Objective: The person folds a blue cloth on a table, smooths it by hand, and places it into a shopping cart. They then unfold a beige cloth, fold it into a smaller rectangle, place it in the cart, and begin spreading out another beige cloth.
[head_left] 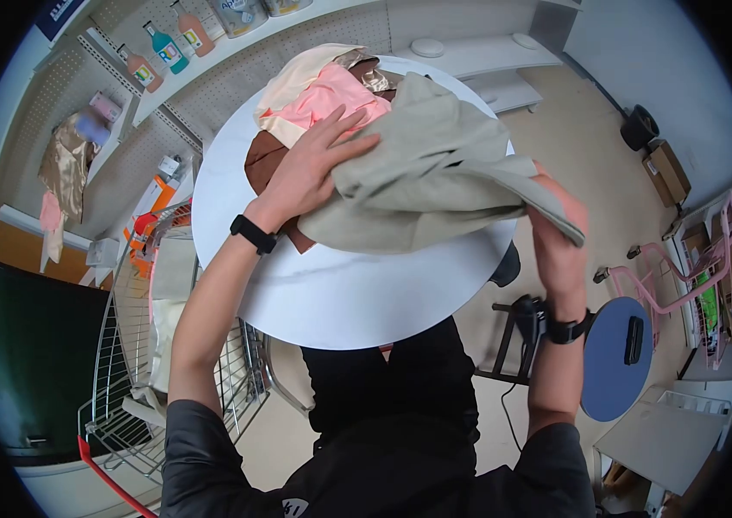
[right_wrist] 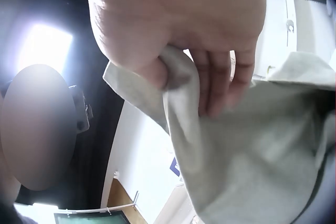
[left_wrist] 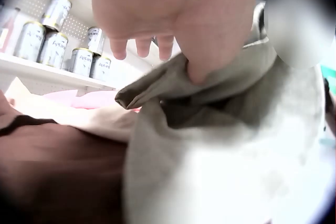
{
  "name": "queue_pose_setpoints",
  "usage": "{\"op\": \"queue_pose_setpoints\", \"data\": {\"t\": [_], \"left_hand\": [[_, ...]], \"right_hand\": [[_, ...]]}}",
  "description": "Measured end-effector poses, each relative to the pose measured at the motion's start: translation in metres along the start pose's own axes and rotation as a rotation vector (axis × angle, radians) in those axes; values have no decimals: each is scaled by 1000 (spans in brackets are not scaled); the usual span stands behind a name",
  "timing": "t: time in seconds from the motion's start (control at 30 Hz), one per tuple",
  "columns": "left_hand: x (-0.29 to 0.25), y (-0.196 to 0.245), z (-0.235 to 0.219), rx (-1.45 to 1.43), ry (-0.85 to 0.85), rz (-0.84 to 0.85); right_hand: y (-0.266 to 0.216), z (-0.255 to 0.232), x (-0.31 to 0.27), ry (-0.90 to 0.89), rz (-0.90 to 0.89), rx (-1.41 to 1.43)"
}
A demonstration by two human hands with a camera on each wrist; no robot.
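A grey-green garment point(head_left: 435, 155) lies bunched over the round white table, its right part lifted above the tabletop. My right hand point(head_left: 560, 224) grips its raised edge; in the right wrist view the cloth point(right_wrist: 181, 98) runs between thumb and fingers. My left hand point(head_left: 310, 168) rests with straight fingers across the garment's left side. In the left wrist view its thumb presses into a fold of the cloth point(left_wrist: 220, 87). Beneath and behind lie a pink cloth point(head_left: 331, 95), a cream cloth point(head_left: 297, 78) and a brown cloth point(head_left: 264, 162). Shiny gold-brown fabric point(head_left: 375, 79) shows at the back.
The round table point(head_left: 357, 302) stands before the person. A wire shopping cart point(head_left: 124, 371) with pale cloths is at the left. Shelves behind carry bottles point(head_left: 166, 50) and tins point(head_left: 238, 15). A blue round stool point(head_left: 616, 363) and a pink-framed cart point(head_left: 685, 276) stand at the right.
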State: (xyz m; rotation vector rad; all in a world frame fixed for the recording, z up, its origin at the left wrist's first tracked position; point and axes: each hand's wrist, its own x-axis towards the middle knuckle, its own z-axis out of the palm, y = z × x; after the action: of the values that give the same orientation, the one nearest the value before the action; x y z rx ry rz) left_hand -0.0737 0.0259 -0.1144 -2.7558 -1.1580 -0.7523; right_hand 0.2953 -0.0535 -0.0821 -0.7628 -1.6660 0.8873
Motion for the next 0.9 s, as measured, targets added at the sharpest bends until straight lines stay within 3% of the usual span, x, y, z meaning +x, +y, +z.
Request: {"op": "queue_pose_setpoints", "data": {"t": [0.03,0.13,0.17,0.27,0.4,0.5,0.6,0.67,0.7,0.73,0.8,0.9], "left_hand": [[7,-3,1,-80,40,26],[33,2,-20,-330,228,-103],[41,11,-35,-639,292,-304],[58,-35,-74,-381,581,-211],[77,-87,-154,-222,639,-263],[100,-65,-212,-252,757,-217],[109,-52,-262,-288,889,-188],[99,-36,-294,-285,911,-161],[100,-14,-296,-333,1020,-180],[91,-13,-320,-286,1006,-215],[87,-9,-341,-354,1034,-13],[61,5,-334,-299,963,32]], "right_hand": [[-3,-6,6,3,-8,-39],[-7,-28,26,46,-19,-118],[-5,-42,34,87,-11,-116],[-25,-62,67,290,67,-176],[-64,-80,116,285,-45,-74],[-98,-82,153,442,-148,-138],[-89,-171,212,350,-190,-80],[-143,-109,202,337,-463,-113],[-164,-86,199,330,-599,-129],[-174,-86,200,366,-589,-106],[-184,-83,202,434,-565,-55],[-182,-72,205,372,-626,-100]]}}
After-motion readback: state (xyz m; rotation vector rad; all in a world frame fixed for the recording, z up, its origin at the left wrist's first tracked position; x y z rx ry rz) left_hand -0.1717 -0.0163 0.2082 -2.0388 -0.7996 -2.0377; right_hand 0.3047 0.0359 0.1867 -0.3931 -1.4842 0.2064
